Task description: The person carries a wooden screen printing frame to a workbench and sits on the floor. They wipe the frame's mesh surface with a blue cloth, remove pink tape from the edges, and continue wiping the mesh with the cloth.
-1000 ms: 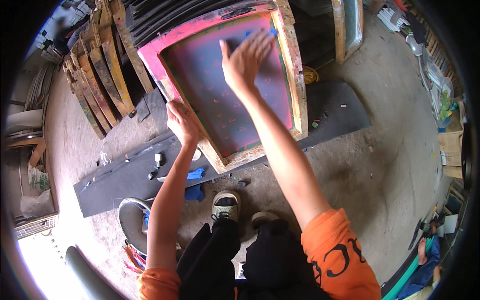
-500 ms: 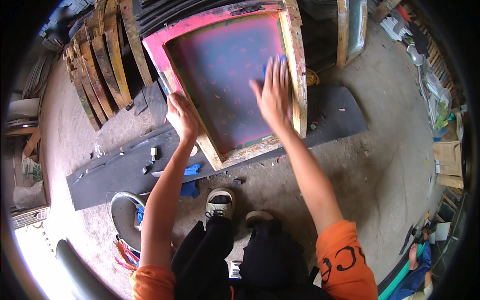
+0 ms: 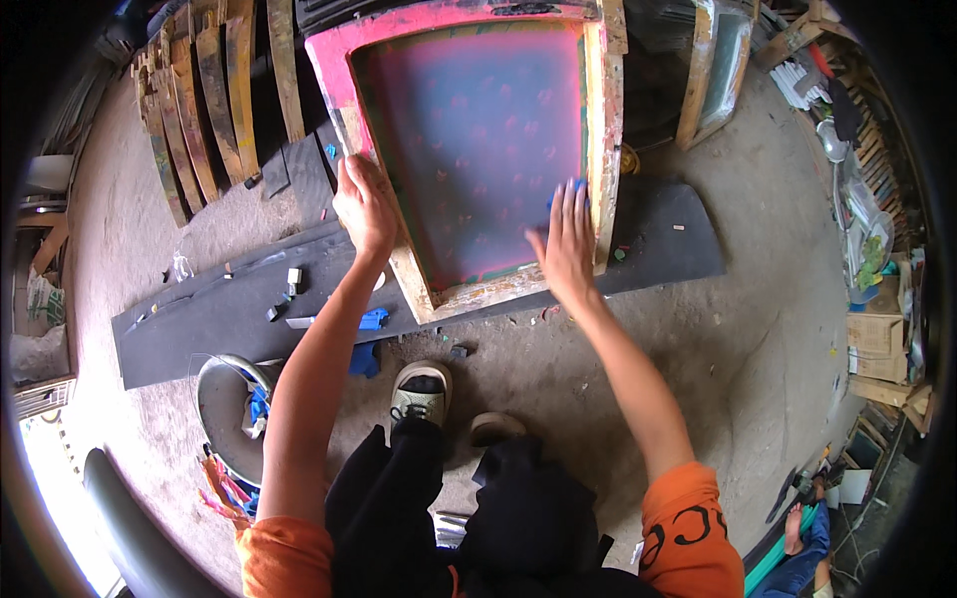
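A screen-printing frame (image 3: 324, 55) of worn wood, pink along its top and upper left, stands tilted in front of me. Its stretched mesh (image 3: 469, 140) is bluish grey with faint pink marks. My left hand (image 3: 366, 211) grips the frame's left side bar, fingers closed around the edge. Near the lower right of the mesh, my right hand (image 3: 570, 249) lies flat with its fingers together and pointing up. Under its fingertips shows a bit of blue cloth (image 3: 581, 185), pressed against the mesh; the rest is hidden by the fingers.
A dark mat (image 3: 189, 324) lies on the concrete floor under the frame, with small scraps and a blue piece (image 3: 373, 319) on it. At lower left stands a bucket (image 3: 214, 389) with rags. Wooden frames (image 3: 209, 90) lean at upper left. Another person's leg (image 3: 809, 548) shows at lower right.
My right hand has slid down the mesh and slightly right with the blue cloth. My left hand keeps its grip. The whole view has shifted a little.
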A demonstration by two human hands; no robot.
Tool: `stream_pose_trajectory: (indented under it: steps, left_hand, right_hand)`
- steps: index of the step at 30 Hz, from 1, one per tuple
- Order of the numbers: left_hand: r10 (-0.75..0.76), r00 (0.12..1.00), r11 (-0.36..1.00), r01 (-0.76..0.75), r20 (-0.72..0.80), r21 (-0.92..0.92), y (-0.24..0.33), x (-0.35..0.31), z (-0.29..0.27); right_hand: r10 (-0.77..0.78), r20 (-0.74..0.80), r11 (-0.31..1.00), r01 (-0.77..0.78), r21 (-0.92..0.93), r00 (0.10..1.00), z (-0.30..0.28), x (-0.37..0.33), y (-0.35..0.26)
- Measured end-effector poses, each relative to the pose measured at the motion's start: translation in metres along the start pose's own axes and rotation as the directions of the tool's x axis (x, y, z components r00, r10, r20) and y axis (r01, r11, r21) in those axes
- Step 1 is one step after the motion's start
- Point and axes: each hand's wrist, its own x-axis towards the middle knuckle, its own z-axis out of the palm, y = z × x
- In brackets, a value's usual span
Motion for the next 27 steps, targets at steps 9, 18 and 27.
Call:
stream_pose_trajectory:
  steps: [9,18,27]
  left_hand:
    - [0.032,0.999,0.999,-0.032,0.008,-0.014,0.014,-0.006,0.001]
    - [-0.033,0.999,0.999,0.034,0.029,-0.013,0.009,-0.003,-0.003]
    - [0.001,0.999,0.998,0.002,0.051,-0.066,0.006,-0.002,-0.005]
  right_hand:
    - [-0.239,-0.105,0.970,0.234,-0.063,0.965,-0.024,0.093,0.022]
    - [-0.135,0.193,0.982,0.105,0.158,0.972,-0.029,-0.046,0.030]
    - [0.329,-0.063,0.918,-0.304,0.255,0.942,0.005,-0.043,-0.008]
